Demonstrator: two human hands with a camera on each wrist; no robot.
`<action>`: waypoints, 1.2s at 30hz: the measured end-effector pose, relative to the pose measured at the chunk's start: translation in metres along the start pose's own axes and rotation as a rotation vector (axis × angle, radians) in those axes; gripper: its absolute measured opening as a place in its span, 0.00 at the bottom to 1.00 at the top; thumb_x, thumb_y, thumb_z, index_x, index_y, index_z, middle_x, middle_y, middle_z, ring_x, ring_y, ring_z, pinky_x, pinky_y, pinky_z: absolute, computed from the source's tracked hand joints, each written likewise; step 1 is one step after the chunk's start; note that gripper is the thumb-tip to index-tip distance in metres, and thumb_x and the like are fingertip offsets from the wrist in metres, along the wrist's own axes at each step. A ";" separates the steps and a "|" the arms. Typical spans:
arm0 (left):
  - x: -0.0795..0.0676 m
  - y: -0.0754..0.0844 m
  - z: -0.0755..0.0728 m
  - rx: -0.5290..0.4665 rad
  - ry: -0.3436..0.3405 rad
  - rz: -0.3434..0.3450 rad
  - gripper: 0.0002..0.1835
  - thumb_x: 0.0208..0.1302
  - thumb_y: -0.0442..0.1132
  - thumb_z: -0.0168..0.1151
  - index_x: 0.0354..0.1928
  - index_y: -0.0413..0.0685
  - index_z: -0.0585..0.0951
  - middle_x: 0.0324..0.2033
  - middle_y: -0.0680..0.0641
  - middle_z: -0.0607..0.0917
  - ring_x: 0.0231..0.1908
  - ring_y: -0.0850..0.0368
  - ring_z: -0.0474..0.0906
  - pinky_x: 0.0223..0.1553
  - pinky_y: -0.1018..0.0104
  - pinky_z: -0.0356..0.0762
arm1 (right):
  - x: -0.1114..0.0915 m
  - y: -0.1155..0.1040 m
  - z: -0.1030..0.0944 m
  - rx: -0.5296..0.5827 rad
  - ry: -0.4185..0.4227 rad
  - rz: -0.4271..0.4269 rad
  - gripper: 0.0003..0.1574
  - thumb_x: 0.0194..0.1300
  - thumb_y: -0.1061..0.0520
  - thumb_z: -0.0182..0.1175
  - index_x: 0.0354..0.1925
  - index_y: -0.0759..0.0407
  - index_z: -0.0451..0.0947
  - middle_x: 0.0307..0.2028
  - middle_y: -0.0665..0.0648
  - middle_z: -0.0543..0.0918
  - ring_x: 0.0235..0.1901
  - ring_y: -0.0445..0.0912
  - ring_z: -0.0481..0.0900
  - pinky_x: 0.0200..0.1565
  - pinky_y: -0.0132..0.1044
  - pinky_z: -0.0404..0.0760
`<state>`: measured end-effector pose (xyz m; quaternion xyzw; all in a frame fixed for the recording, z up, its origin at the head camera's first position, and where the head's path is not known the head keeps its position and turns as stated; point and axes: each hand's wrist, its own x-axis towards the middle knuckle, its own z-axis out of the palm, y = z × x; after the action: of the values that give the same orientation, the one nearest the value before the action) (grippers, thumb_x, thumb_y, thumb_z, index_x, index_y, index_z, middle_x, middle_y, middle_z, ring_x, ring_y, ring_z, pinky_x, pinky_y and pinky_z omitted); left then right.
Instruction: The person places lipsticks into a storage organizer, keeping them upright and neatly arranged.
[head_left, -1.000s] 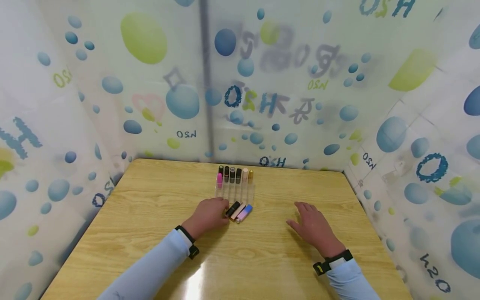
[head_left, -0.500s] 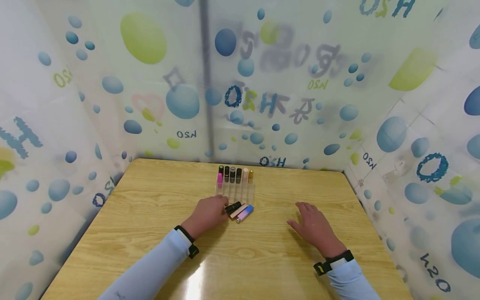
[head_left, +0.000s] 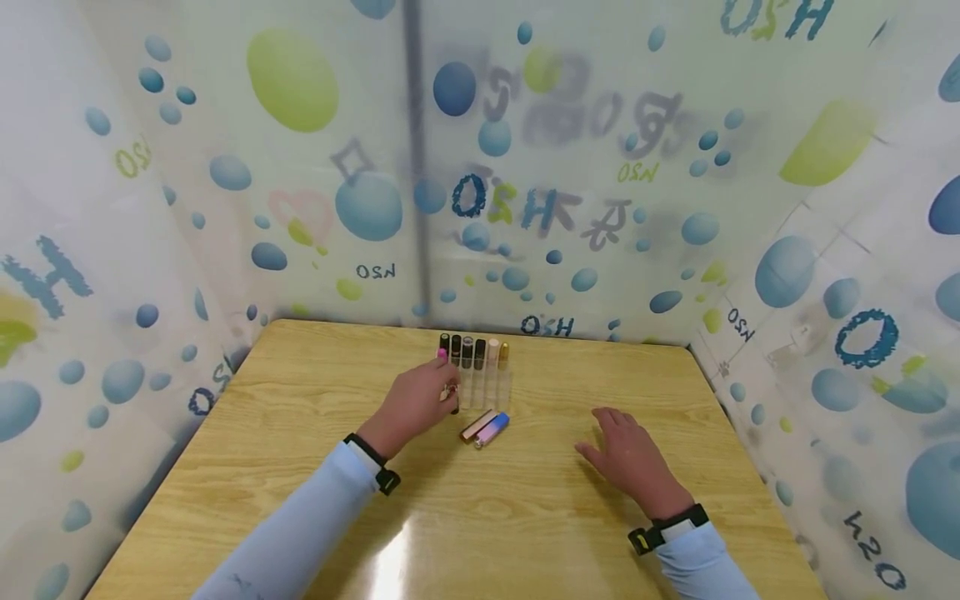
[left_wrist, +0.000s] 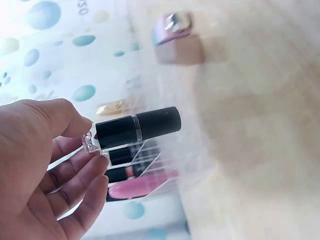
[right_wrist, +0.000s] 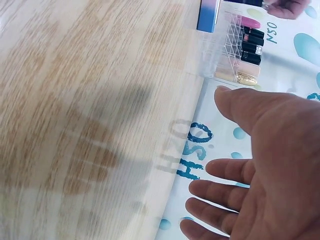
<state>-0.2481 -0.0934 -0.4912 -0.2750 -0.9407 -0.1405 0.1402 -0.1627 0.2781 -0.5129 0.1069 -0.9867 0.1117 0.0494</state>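
My left hand (head_left: 414, 403) pinches a black lipstick (left_wrist: 137, 126) by its clear end, between thumb and fingertips. The lipstick is held in the air near the front left of a clear acrylic lipstick holder (head_left: 497, 392). Several lipsticks fill the holder's back row, and a pink lipstick (left_wrist: 137, 186) stands at its left front. On the table before the holder lie a pale pink lipstick (head_left: 477, 425) and a blue-and-pink lipstick (head_left: 492, 431), side by side. My right hand (head_left: 632, 458) hovers over the table to the right, fingers loosely spread, holding nothing.
The wooden table (head_left: 315, 433) meets walls covered with a bubble-patterned sheet (head_left: 525, 167) at the back and sides. The holder stands close to the table's back edge. A gold lipstick (head_left: 504, 354) marks the right end of its back row.
My left hand has lifted the black lipstick off the table, away from the other two, and carried it up and back to the holder. My right hand has stayed in place.
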 end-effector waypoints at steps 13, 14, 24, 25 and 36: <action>0.046 -0.015 -0.036 -0.046 0.067 -0.050 0.09 0.71 0.42 0.63 0.48 0.49 0.85 0.39 0.52 0.81 0.32 0.61 0.80 0.33 0.61 0.81 | -0.002 0.000 0.000 -0.009 -0.001 0.002 0.43 0.69 0.41 0.68 0.67 0.70 0.72 0.64 0.71 0.76 0.64 0.65 0.72 0.62 0.63 0.73; 0.049 -0.017 -0.036 -0.048 0.064 -0.052 0.09 0.71 0.42 0.63 0.48 0.49 0.85 0.40 0.52 0.81 0.32 0.60 0.81 0.34 0.61 0.82 | -0.002 0.000 0.000 -0.010 -0.002 0.002 0.43 0.69 0.41 0.68 0.67 0.70 0.72 0.64 0.71 0.76 0.64 0.65 0.72 0.62 0.63 0.73; 0.060 -0.030 -0.019 -0.037 0.011 -0.056 0.08 0.73 0.42 0.63 0.48 0.50 0.85 0.41 0.52 0.80 0.36 0.57 0.79 0.39 0.59 0.83 | -0.003 0.002 0.005 -0.006 0.007 -0.003 0.43 0.68 0.40 0.68 0.67 0.70 0.73 0.64 0.70 0.77 0.63 0.64 0.73 0.62 0.63 0.74; 0.061 -0.031 -0.018 -0.031 0.005 -0.056 0.08 0.73 0.42 0.63 0.48 0.50 0.85 0.40 0.52 0.80 0.36 0.57 0.79 0.38 0.59 0.83 | -0.003 0.002 0.006 -0.006 0.005 -0.001 0.43 0.68 0.40 0.68 0.67 0.70 0.73 0.64 0.70 0.77 0.63 0.64 0.72 0.62 0.63 0.74; 0.065 -0.033 -0.003 0.027 -0.019 -0.016 0.08 0.72 0.40 0.62 0.48 0.52 0.87 0.41 0.52 0.82 0.36 0.58 0.79 0.36 0.59 0.82 | -0.002 0.001 0.006 -0.013 -0.005 0.008 0.41 0.68 0.41 0.68 0.66 0.69 0.73 0.64 0.70 0.76 0.63 0.64 0.72 0.62 0.63 0.73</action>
<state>-0.3185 -0.0902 -0.4725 -0.2669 -0.9460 -0.1265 0.1338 -0.1617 0.2783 -0.5194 0.1030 -0.9880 0.1051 0.0474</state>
